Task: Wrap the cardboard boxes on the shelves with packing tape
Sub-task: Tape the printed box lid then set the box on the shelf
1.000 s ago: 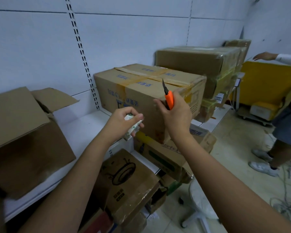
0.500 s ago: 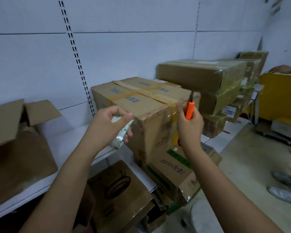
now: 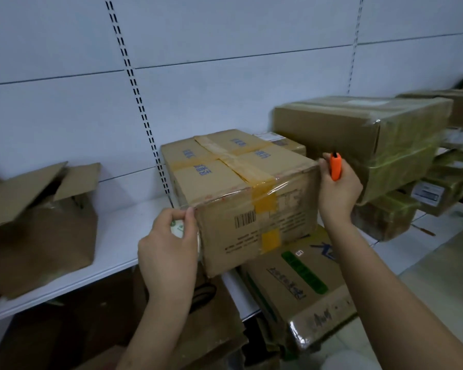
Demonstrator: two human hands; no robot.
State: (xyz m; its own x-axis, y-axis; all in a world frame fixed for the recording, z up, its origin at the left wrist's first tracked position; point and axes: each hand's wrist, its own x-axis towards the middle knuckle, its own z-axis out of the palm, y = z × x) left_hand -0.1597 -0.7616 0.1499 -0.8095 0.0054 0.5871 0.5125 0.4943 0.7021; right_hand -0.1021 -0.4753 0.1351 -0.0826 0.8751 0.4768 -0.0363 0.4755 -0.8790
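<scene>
A brown cardboard box with yellowish tape crossing its top sits at the front edge of the white metal shelf, overhanging it a little, and a band of clear packing tape runs glossy along the top of its front face from corner to corner. The step in hand looks like laying this band flat and carrying it round the box. To do it well, I would keep the strip taut and level between the two corners, press it down along the edge so no bubbles stay under it, and turn the left corner snugly before pulling more off the roll. The left hand is curled round a white tape roll with a green mark at the box's left front corner, thumb and forefinger pinched together at the tape's edge right against the cardboard. The right hand is at the right front corner, fingers wrapped round an orange utility knife held upright, while its fingertips touch the tape end on the corner; whether the blade is out I cannot tell. Just to the right stand larger brown boxes already wrapped in shiny film, and an open, untaped cardboard box sits well apart on the left of the shelf.
</scene>
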